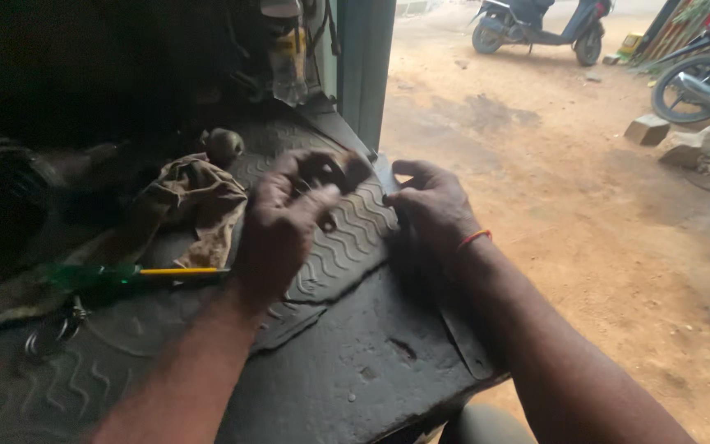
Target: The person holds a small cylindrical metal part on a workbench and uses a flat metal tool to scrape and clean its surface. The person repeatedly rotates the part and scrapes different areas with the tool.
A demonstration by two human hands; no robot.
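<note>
My left hand [285, 222] is raised over a black rubber mat with wavy ridges [355, 238] and grips a small dark metal part [340, 170] between its fingers; the hand is blurred. My right hand [431, 210] rests at the mat's right edge with its fingers curled down on the mat, a thin orange band on the wrist. Whether it holds anything I cannot tell.
A dirty rag [199, 201] lies left of my hands. A screwdriver with a green handle and yellow shaft [137, 273] lies on the dark bench [355, 370]. A bottle [287, 49] stands at the back. Outside on bare dirt are a scooter [540, 25], a motorbike wheel [696, 82] and stone blocks [675, 140].
</note>
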